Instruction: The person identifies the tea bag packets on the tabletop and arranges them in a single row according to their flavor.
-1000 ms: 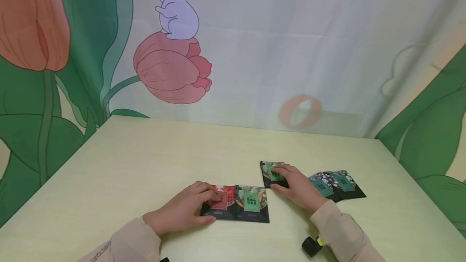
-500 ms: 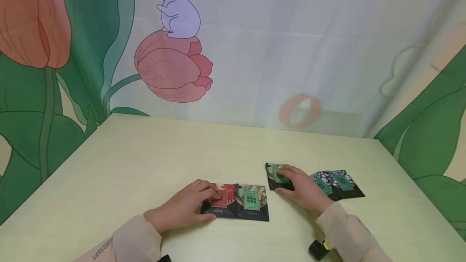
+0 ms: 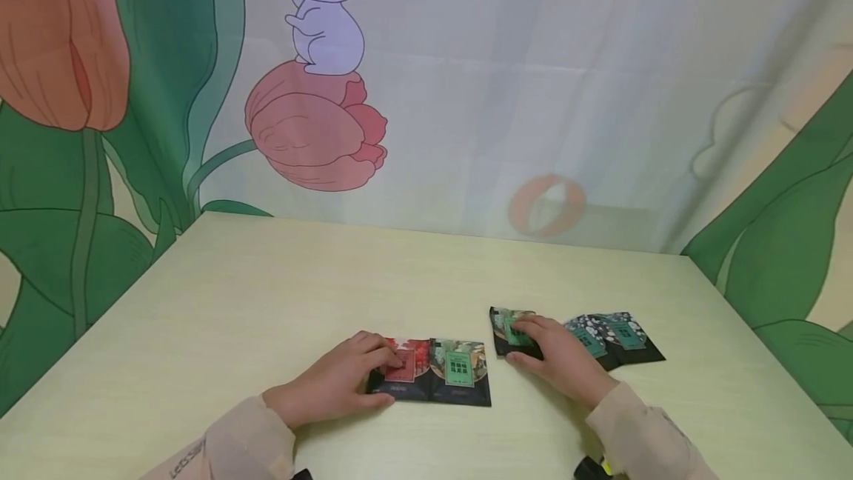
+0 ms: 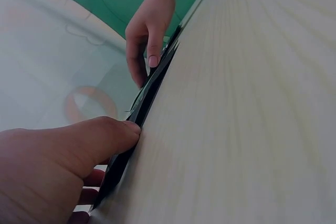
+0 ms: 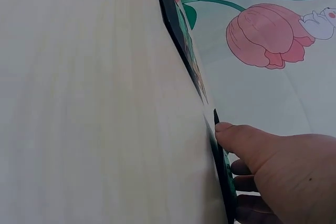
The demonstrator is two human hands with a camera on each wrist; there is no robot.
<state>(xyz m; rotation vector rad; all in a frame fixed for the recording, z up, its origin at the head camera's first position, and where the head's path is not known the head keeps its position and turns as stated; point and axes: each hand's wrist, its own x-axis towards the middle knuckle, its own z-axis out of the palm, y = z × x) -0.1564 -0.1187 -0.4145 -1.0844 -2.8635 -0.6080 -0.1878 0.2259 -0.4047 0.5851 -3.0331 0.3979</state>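
Observation:
In the head view, my left hand [image 3: 336, 384] holds a red and black sachet [image 3: 415, 376], thumb along its near edge and fingers over its left part. A green-labelled sachet [image 3: 460, 372] lies flat against its right side. Farther right, my right hand [image 3: 563, 358] grips another green-labelled sachet [image 3: 504, 328] with fingers on its face and thumb at its near edge. That sachet sits slightly askew on the table. The right wrist view shows the right thumb [image 5: 239, 135] on the sachet's dark edge; the left wrist view shows the left thumb [image 4: 118, 135] likewise.
Two overlapping dark sachets with teal labels and white flowers [image 3: 626, 339] lie just right of my right hand, partly hidden by it. The pale wooden table [image 3: 300, 280] ends at a printed curtain [image 3: 453, 132]. A black device [image 3: 589, 469] is at the right wrist.
My right hand has slid its green-labelled sachet a little to the right and nearer to me. The left hand and the red sachet stay in place.

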